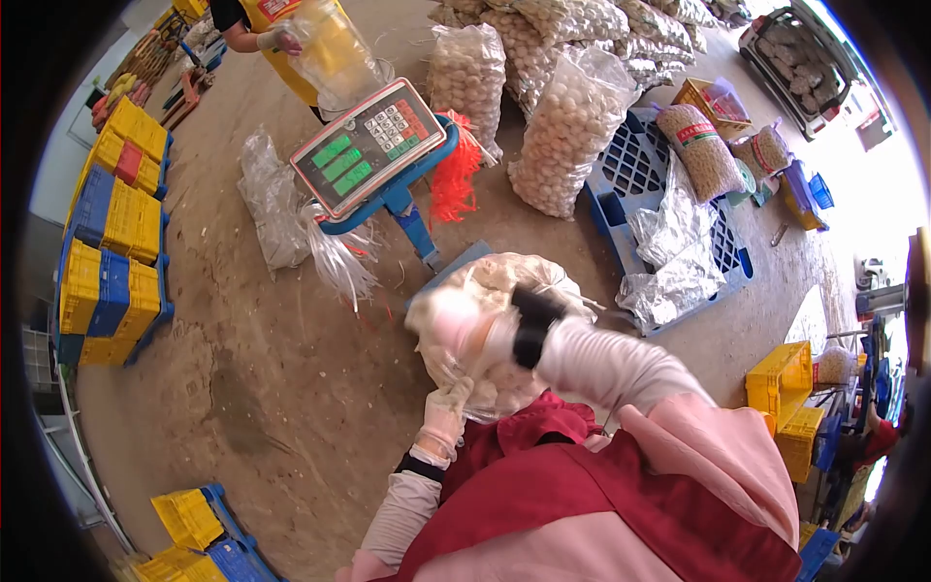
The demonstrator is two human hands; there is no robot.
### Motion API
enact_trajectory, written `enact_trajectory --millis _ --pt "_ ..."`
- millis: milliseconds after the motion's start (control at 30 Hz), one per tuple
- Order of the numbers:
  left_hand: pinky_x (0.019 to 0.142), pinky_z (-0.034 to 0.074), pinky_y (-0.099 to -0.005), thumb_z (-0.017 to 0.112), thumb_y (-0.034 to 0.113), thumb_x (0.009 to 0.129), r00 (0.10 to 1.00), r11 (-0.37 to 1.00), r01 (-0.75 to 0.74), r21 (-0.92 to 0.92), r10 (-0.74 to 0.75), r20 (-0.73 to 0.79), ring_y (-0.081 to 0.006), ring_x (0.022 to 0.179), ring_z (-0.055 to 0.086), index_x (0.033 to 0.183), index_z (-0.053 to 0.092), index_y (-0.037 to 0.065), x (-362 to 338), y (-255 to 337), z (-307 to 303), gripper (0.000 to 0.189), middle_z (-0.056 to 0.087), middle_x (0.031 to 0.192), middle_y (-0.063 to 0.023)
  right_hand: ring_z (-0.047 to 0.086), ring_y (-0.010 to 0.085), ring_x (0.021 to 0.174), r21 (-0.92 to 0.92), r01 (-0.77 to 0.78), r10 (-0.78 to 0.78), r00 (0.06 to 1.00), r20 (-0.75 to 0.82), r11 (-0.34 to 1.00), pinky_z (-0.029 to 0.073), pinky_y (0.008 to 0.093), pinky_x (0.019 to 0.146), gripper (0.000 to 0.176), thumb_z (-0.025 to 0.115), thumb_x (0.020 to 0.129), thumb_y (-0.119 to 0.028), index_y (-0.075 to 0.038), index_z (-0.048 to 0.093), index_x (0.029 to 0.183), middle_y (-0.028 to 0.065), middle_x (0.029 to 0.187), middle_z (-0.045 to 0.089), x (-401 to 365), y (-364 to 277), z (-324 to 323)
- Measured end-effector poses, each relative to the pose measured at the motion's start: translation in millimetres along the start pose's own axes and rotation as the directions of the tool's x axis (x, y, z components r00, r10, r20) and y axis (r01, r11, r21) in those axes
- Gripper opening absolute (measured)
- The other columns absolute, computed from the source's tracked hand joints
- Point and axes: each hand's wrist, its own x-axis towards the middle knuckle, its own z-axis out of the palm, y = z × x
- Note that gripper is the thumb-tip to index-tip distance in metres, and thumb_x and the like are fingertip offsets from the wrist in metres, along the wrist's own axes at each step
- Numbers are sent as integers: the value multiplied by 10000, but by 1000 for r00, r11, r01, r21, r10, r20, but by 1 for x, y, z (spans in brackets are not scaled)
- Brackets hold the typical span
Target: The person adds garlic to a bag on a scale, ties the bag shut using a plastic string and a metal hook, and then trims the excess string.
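Observation:
Right below me, a clear plastic bag (504,276) full of pale round bulbs, like garlic, stands at the foot of a platform scale. My left hand (446,412), in a whitish glove, is closed on the near edge of the bag's plastic. Over the bag's top is my right hand (461,325), also gloved and smeared by motion, so its fingers cannot be made out. The scale's display head (370,145), with lit green digits, rises on a blue post beyond the bag. White plastic ties (339,257) and red ties (454,175) hang from it.
Filled bags (572,131) stand and pile up ahead. To the right, a blue pallet (621,165) carries empty plastic bags (674,257) and a filled sack (700,153). Yellow and blue crates (126,218) line the left. Another person (281,39) holds a plastic bag beyond the scale.

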Motion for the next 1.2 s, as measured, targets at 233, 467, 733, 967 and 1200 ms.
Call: enact_trajectory --millis 233,467,733,967,1200 --pt "794 506 -291 619 62 871 949 939 -311 147 300 96 -140 858 643 1006 667 -42 26 -47 -25 178 694 921 -82 646 371 801 190 -303 249 932 265 934 509 475 715 228 598 879 -280 -57 644 871 182 837 636 -59 -62 -14" --pt "629 441 -201 634 95 919 988 919 -137 -369 102 -115 -66 717 552 902 636 -19 7 -18 10 115 607 817 -1 642 349 824 -136 -343 368 878 304 930 529 447 704 267 586 823 -83 -134 598 1085 137 1047 545 -135 -89 -119" --pt "539 361 -159 673 75 910 939 824 -336 -456 256 -230 -15 641 470 975 577 29 -5 -14 18 125 559 799 18 665 302 793 -505 -424 556 820 139 752 518 420 627 232 578 799 -80 -143 598 1022 102 860 582 -162 -73 -89" --pt "568 398 -163 675 32 897 945 819 -315 -479 224 -239 -24 647 488 956 593 40 -8 -9 21 102 576 809 14 692 302 818 -550 -457 636 749 187 699 545 423 655 178 551 854 -99 -111 617 1020 117 947 627 -152 -67 -76" --pt "483 313 -170 673 128 921 899 828 -432 -358 365 -240 0 575 397 879 559 62 0 -21 30 138 519 738 55 671 354 814 -424 -577 683 714 154 699 529 446 660 131 570 824 -77 -76 616 946 158 888 616 -138 -66 -64"
